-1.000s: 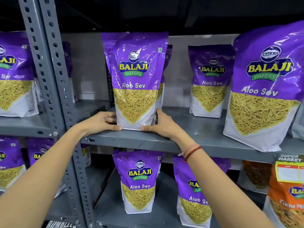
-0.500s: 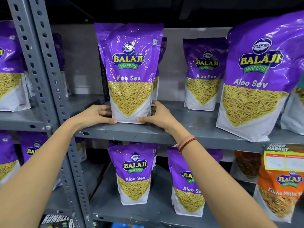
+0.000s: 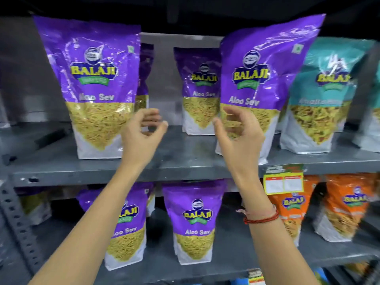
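Note:
A purple Balaji Aloo Sev pouch (image 3: 96, 87) stands upright at the front left of the grey metal shelf (image 3: 185, 167). A second, larger-looking purple Aloo Sev pouch (image 3: 267, 75) stands at the front, right of centre. My left hand (image 3: 141, 134) hovers in the gap between them, fingers loosely curled, holding nothing. In front of the lower part of the right pouch my right hand (image 3: 238, 134) is raised, fingers relaxed and spread, gripping nothing. A third Aloo Sev pouch (image 3: 200, 93) stands further back between the two.
A teal Balaji pouch (image 3: 320, 95) stands at the right of the same shelf. On the shelf below stand more purple Aloo Sev pouches (image 3: 195, 221) and orange pouches (image 3: 347, 206). A yellow price tag (image 3: 283, 182) hangs on the shelf edge. A perforated steel upright (image 3: 14, 221) runs at the lower left.
Both hands have let go of the left Aloo Sev pouch and moved right, into the gap and toward the right pouch. The view has swung right; a teal pouch now shows.

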A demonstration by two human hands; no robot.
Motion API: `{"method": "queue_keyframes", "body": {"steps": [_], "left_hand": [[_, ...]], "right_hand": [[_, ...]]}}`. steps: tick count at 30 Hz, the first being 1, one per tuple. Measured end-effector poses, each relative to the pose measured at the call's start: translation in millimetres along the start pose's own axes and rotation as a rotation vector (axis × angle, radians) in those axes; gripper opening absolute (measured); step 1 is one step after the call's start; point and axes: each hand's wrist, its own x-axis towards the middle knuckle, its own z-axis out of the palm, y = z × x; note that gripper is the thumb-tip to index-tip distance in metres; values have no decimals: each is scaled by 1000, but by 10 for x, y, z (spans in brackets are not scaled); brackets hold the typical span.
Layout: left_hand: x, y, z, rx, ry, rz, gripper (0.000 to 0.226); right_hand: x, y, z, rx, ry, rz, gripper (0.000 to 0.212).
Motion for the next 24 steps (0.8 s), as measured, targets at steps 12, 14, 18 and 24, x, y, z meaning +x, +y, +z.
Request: {"method": "queue_keyframes", "body": {"steps": [12,14,18,24], "left_hand": [[178,-60,1161,50,-1069,-295,93],[186,-60,1172,50,-1033,-334,85],[178,-66,1109,-56,-908,-388,81],[276,-130,858,77,-689,-314,103]], "right_hand": [[35,766,-577,-248,-184,381,106],[57,812,-584,-254,-230,409,103],[156,815,-599,-180,-227,388,78],[370,913,-449,-34,-403,402,72]]}}
